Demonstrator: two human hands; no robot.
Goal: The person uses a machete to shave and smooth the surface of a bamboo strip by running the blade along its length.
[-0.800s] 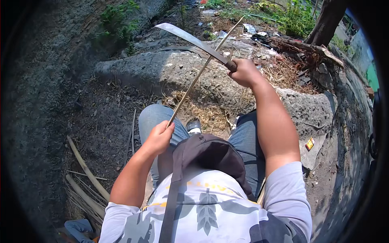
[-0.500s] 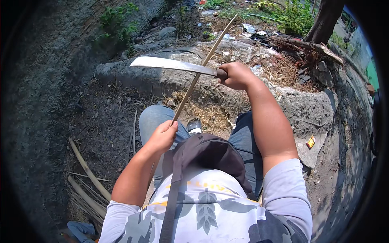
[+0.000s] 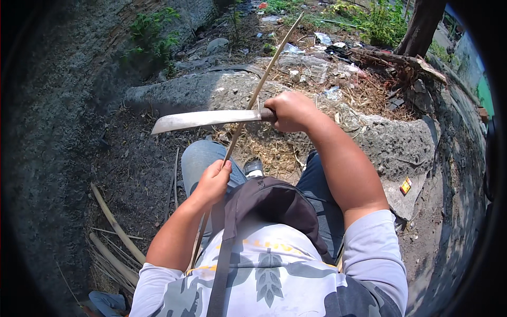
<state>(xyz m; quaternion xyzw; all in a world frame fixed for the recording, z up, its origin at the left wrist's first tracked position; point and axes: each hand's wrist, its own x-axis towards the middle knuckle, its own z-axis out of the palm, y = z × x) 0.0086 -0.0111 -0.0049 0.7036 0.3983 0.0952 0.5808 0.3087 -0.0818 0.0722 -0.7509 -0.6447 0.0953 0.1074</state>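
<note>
My left hand (image 3: 215,179) is closed round a long, thin wooden strip (image 3: 268,70), which slants up and away to the right. Its lower end runs back under my left forearm. In my right hand (image 3: 292,111) is the dark handle of a machete (image 3: 206,120). The broad, pale blade points left and crosses over the strip close to the handle. Whether the edge touches the strip I cannot tell. Both knees are bent below, with a dark bag (image 3: 274,203) on my lap.
A long concrete block (image 3: 396,140) lies ahead, with dry shavings (image 3: 274,153) at its foot. Curved stalks (image 3: 119,224) and thin strips lie at the left. A rough wall (image 3: 47,137) rises there. Litter and a tree trunk (image 3: 422,26) stand beyond; a small yellow-red packet (image 3: 405,186) lies right.
My right hand has drawn the machete nearer and to the left, so the blade now crosses the strip lower down. The strip's far end has tipped slightly left. My left hand has hardly moved.
</note>
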